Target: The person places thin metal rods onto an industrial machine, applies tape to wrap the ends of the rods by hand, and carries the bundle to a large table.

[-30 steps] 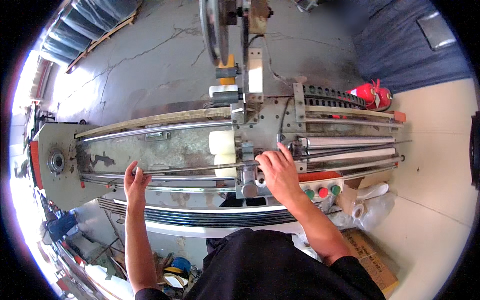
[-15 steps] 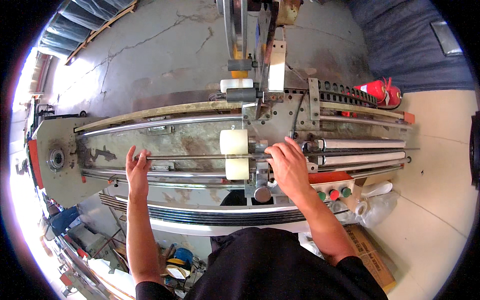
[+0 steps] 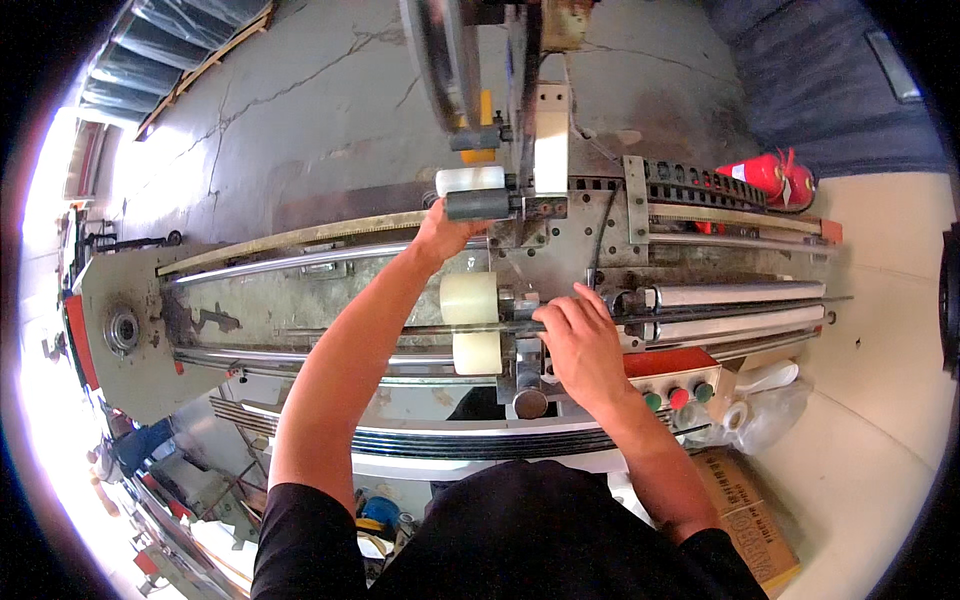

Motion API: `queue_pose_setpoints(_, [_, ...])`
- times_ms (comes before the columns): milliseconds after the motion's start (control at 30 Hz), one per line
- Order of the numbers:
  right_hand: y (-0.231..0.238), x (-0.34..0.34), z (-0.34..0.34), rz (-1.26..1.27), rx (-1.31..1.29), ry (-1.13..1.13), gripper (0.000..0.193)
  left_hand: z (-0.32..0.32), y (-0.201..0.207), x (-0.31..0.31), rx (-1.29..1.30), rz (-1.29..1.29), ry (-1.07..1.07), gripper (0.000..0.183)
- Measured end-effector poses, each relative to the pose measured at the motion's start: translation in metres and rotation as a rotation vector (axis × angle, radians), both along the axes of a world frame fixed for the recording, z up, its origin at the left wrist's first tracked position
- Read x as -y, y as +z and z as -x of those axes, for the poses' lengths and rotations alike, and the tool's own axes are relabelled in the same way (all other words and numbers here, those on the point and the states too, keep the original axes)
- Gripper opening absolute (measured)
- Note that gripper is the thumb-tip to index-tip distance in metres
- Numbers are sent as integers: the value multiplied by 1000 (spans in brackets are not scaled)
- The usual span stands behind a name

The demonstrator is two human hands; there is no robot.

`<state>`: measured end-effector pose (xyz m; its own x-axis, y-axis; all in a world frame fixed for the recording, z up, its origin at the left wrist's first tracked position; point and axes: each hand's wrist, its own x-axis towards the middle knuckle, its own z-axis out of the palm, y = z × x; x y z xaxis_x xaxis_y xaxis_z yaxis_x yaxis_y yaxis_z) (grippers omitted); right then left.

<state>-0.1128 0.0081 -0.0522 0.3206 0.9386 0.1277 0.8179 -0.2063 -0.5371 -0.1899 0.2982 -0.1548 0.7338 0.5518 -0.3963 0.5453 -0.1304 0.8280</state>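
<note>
My right hand (image 3: 578, 340) is closed round a long thin metal rod (image 3: 422, 329) that runs lengthwise over the machine. The rod passes across two cream rollers (image 3: 468, 298) just left of that hand. Farther away, my left hand (image 3: 445, 237) reaches up to a dark grey roller (image 3: 478, 205) on the carriage. Its fingers are partly hidden at the roller's left end, so their grip cannot be made out. A white roller (image 3: 470, 180) sits just beyond the dark one. My left forearm covers part of the rod.
Guide rails (image 3: 330, 258) span the machine bed, with a metal end plate (image 3: 130, 330) at left. A red-topped button box (image 3: 675, 375) sits right of my right hand. Blurred wheels (image 3: 445, 70) rise at the back. Red fire extinguishers (image 3: 770, 180) stand at far right.
My left hand has left the rod's left end and moved right and away to the dark grey roller. My right hand stays on the rod. The view has shifted slightly.
</note>
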Motion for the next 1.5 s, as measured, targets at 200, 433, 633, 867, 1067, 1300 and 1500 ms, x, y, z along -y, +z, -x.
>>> queue_pose_setpoints(200, [2,6,-4,-18,31,32,30,33,17,3,-37,241,-149,22])
queue_pose_setpoints(433, [19,25,7,-40,-8,46,28,130,45,1,-386,442,-298,38])
queue_pose_setpoints(633, [27,36,15,8,-57,80,24,132,59,38,-457,674,-126,32])
queue_pose_setpoints(867, [21,36,16,-33,-59,47,27,121,102,56,-402,643,-36,19])
queue_pose_setpoints(1067, [19,31,13,-43,-81,37,23,118,129,44,-431,602,-28,18])
queue_pose_setpoints(1300, [13,23,11,-63,-121,-6,26,113,165,76,-284,615,143,22])
queue_pose_setpoints(1500, [17,16,9,-61,-150,-34,30,133,151,152,-26,508,304,23])
